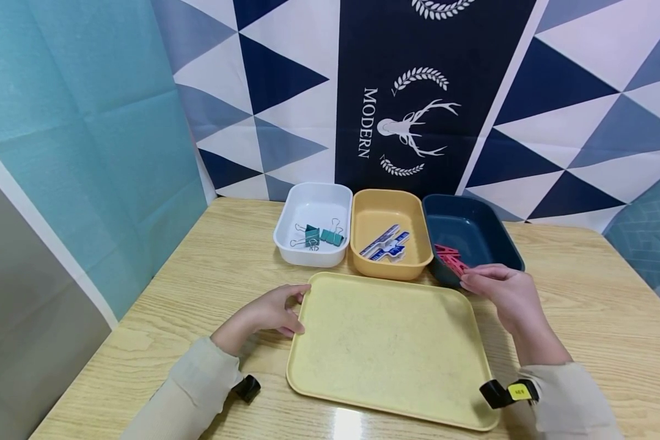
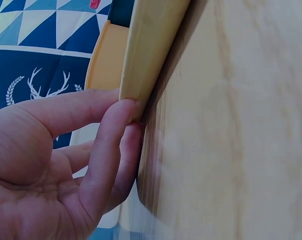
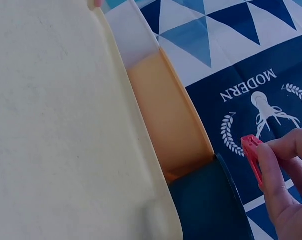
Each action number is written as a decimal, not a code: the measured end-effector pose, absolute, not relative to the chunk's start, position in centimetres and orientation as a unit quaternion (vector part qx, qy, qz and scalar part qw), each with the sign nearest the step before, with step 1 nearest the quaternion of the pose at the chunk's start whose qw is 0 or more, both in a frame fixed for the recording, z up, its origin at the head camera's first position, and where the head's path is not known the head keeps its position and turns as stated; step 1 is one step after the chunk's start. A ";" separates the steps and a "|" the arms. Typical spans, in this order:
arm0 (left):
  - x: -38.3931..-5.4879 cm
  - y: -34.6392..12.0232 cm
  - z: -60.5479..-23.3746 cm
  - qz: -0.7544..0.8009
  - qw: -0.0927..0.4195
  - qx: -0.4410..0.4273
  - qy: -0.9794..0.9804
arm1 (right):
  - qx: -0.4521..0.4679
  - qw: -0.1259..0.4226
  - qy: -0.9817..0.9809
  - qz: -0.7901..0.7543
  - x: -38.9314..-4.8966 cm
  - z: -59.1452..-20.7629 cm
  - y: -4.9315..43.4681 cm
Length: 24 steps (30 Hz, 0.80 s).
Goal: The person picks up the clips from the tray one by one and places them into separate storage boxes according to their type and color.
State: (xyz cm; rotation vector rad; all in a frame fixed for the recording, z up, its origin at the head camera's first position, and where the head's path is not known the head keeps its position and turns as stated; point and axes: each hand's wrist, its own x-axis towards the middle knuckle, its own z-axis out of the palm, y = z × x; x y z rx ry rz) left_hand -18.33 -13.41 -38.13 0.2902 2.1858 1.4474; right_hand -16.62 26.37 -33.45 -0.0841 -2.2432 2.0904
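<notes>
My right hand point(image 1: 500, 293) pinches a red plastic clothespin point(image 3: 252, 152) between thumb and fingertips at the near left side of the dark blue bin point(image 1: 486, 229). More red point(image 1: 445, 249) shows just beyond it in the head view; whether it is one clothespin or more I cannot tell. With its thumb and fingers, my left hand point(image 1: 275, 310) grips the left edge of the yellow tray point(image 1: 390, 348) near its far corner. Seen from the left wrist, the fingertips point(image 2: 126, 107) meet at the tray's rim. The tray's surface is bare.
Left of the dark blue bin, a yellow bin point(image 1: 393, 198) holds blue-and-white clips point(image 1: 387, 244). Beside that, a white bin point(image 1: 313, 195) contains green binder clips point(image 1: 330, 237). All three bins stand in a row behind the tray on the wooden table point(image 1: 198, 275), before a patterned cloth point(image 1: 291, 79).
</notes>
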 end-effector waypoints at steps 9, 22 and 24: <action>-18.3 -13.4 -38.1 0.531 0.249 0.103 0.803 | -0.089 0.039 -0.693 0.715 -17.3 -33.2 26.8; -18.2 -13.3 -37.9 0.524 0.246 0.104 0.809 | -0.134 0.052 -0.690 0.709 -18.3 -33.6 27.9; -18.3 -13.3 -38.0 0.522 0.245 0.103 0.810 | -0.145 0.052 -0.688 0.709 -18.5 -33.7 28.0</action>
